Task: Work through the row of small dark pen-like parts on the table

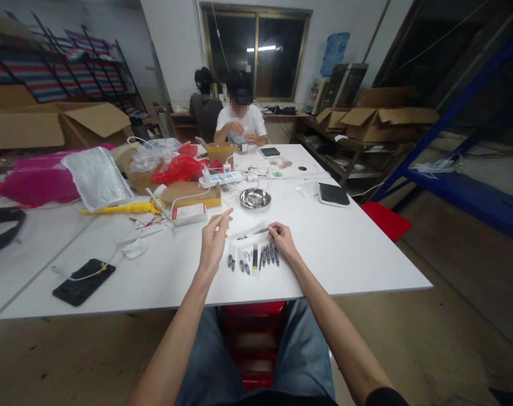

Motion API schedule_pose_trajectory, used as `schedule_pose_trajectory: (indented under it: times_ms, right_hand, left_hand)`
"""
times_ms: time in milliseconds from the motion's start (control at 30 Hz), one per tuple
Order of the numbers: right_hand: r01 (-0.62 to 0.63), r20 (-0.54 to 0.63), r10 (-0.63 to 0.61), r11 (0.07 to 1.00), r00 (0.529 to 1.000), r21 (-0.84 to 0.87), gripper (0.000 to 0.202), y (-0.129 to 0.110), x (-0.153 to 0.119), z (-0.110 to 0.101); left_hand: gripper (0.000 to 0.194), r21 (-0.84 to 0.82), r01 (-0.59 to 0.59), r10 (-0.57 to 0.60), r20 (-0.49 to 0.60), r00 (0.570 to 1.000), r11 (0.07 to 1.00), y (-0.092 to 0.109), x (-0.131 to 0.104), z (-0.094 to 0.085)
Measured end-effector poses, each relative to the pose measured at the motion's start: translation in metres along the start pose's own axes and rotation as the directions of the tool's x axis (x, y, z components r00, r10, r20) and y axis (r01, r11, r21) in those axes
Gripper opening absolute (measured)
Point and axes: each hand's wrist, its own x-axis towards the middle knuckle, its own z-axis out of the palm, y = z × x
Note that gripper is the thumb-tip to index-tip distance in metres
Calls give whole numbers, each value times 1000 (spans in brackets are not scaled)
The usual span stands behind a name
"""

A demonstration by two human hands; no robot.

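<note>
My right hand (pixel 283 240) pinches one end of a slim pen (pixel 253 233), which points left above the white table (pixel 324 259). My left hand (pixel 214 239) is raised left of the pen's tip, fingers stretched out and holding nothing I can see. Below the pen lie several small parts in rows: dark pen barrels (pixel 271 255) on the right, a dark strip with a yellow end (pixel 255 256) in the middle, and short dark-tipped pieces (pixel 231 260) on the left. Beyond both hands stands a shiny metal bowl (pixel 255 198).
A black phone (pixel 83 282) with a cable lies at the left. Behind it are a yellow tool (pixel 125 208), a small white box (pixel 189 214), a power strip (pixel 222 178) and red plastic bags (pixel 180 168). Right stands a black-topped scale (pixel 333 194). A person (pixel 241 121) sits opposite.
</note>
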Motion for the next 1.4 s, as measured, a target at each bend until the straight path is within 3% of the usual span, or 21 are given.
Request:
schedule_pose_trajectory:
  times_ms: [67,167,300,400,767,967,1400]
  right_hand:
    - [0,-10,1,1000,1000,29,27,2,1,0]
    - [-9,-19,10,999,1000,53,30,4,4,-1]
    - [-16,-36,18,998,999,68,32,4,6,1]
    - [-24,-41,25,999,999,30,35,0,5,4]
    - [-35,-28,30,978,999,-208,54,-9,8,14]
    - [-32,-29,23,931,999,-363,59,-9,16,17]
    - [10,7,-8,955,1000,-297,58,-13,11,13]
  left_hand:
    - [40,169,17,-35,100,994,986,-41,20,-11]
    - [38,276,-27,-51,273,961,961,-85,31,-18]
    - [39,294,-64,-65,409,910,954,-116,33,-15]
    - [36,280,-74,-45,394,918,957,-127,33,-11]
    - [28,242,-81,20,242,970,967,-124,28,-8]
    - [29,176,-15,-25,224,974,984,-123,30,-8]
    - [25,163,9,-49,245,968,987,-126,27,-8]
